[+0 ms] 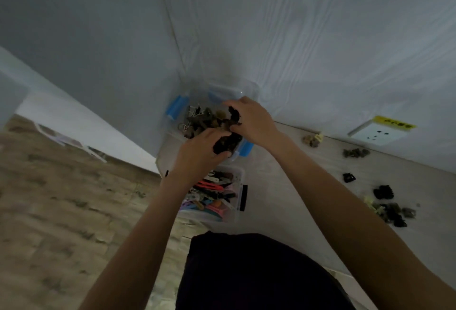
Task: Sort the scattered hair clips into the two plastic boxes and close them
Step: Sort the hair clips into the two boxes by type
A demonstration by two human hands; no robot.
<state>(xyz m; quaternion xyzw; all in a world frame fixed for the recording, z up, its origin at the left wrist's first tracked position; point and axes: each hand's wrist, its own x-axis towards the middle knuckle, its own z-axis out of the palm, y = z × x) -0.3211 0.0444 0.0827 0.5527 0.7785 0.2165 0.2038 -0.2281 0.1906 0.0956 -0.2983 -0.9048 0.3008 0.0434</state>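
Hair clips [388,207] lie scattered on the pale tabletop [283,186] right of the blue-latched box [177,109], which stands against the white wall [320,38]. Over that box, the left hand [197,154] and right hand [251,119] each curl around dark claw clips [227,140].

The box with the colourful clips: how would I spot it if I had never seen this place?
Find the pale tabletop that runs along the wall. At its left end stand two clear plastic boxes; take the nearer box, just below both hands. It holds flat pink, orange and blue clips, while the farther box has blue latches and dark claw clips.
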